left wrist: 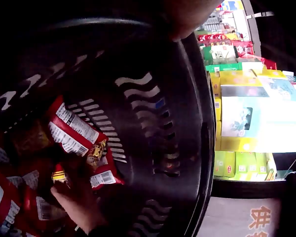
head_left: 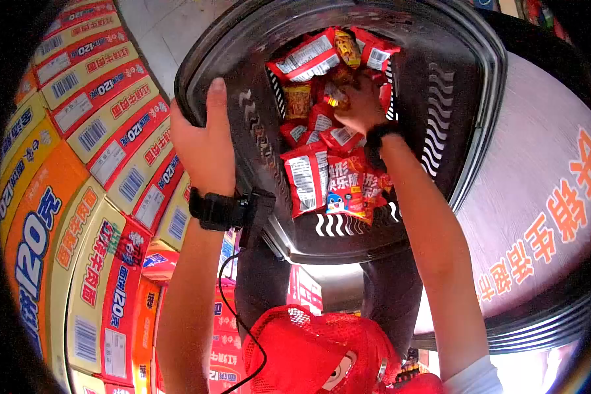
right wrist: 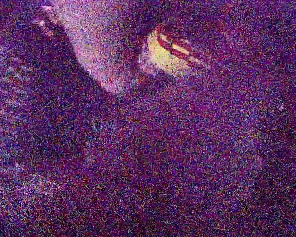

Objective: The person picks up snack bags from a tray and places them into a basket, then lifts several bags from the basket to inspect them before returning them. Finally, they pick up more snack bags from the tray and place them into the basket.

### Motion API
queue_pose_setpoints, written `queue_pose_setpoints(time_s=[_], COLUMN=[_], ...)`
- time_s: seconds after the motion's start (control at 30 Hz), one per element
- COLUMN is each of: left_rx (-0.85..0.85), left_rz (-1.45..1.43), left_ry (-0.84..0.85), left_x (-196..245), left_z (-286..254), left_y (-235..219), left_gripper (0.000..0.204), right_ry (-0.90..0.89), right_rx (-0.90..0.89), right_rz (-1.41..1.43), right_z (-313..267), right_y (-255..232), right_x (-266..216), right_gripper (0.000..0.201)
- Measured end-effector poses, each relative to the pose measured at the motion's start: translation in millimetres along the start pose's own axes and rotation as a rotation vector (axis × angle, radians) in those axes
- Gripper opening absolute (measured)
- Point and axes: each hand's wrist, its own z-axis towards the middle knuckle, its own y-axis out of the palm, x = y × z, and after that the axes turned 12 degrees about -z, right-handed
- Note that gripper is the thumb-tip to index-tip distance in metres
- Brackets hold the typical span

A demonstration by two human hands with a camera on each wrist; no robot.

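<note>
A black basket [head_left: 469,98] holds red snack packets [head_left: 307,184], with a few gold-and-brown ones [head_left: 298,100] among them. At its left rim, my left hand [head_left: 205,148] grips the edge, thumb over the inner side, the other fingers mostly hidden. My right hand [head_left: 364,108] reaches into the upper part of the pile. Against its fingers lies a yellow-striped packet [left wrist: 59,173], also visible beside a finger [right wrist: 106,69] in the grainy right wrist view. Darkness hides the fingertips, so whether they pinch it is unclear.
Stacked noodle cartons [head_left: 105,289] line the left side. Right of the basket stands a large rounded pale surface [head_left: 525,197] with orange lettering. A red mesh item [head_left: 308,354] is near the person's body. Boxed goods [left wrist: 261,113] stand beyond the basket rim.
</note>
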Motion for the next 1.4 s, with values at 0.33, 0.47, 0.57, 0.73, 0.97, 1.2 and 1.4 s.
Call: queue_pose_setpoints(time_s=[0.33, 0.47, 0.57, 0.73, 0.97, 1.2, 1.4], left_rx=[0.009, 0.044, 0.03, 0.02, 0.035, -0.001, 0.097], left_rz=[0.025, 0.068, 0.056, 0.043, 0.061, 0.001, 0.141], left_ry=[-0.016, 0.023, 0.016, -0.019, -0.013, -0.029, -0.022], left_x=[-1.6, 0.9, 4.8, -4.0, 2.8, 5.6, -12.8], left_z=[-3.0, -3.4, -5.0, -1.5, -4.1, -3.0, -1.6], left_y=[-1.1, 1.9, 2.3, -1.6, 2.2, 2.0, -1.8], left_gripper=[0.05, 0.05, 0.05, 0.051, 0.054, 0.048, 0.053], right_ry=[0.008, -0.103, -0.296, -0.525, -0.156, -0.322, -0.06], right_rx=[-0.04, 0.076, 0.025, -0.167, -0.214, 0.075, -0.022], right_rz=[-0.03, -0.143, -0.138, 0.132, -0.024, 0.441, 0.746], right_z=[1.8, -15.2, 19.4, 73.4, 48.4, -76.5, -95.6], right_y=[-30.0, -92.5, -86.7, -48.1, -42.3, -87.0, -108.6], right_x=[-17.4, -22.5, -3.6, 16.1, -14.8, -53.3, -42.6], right_gripper=[0.052, 0.056, 0.057, 0.062, 0.059, 0.05, 0.047])
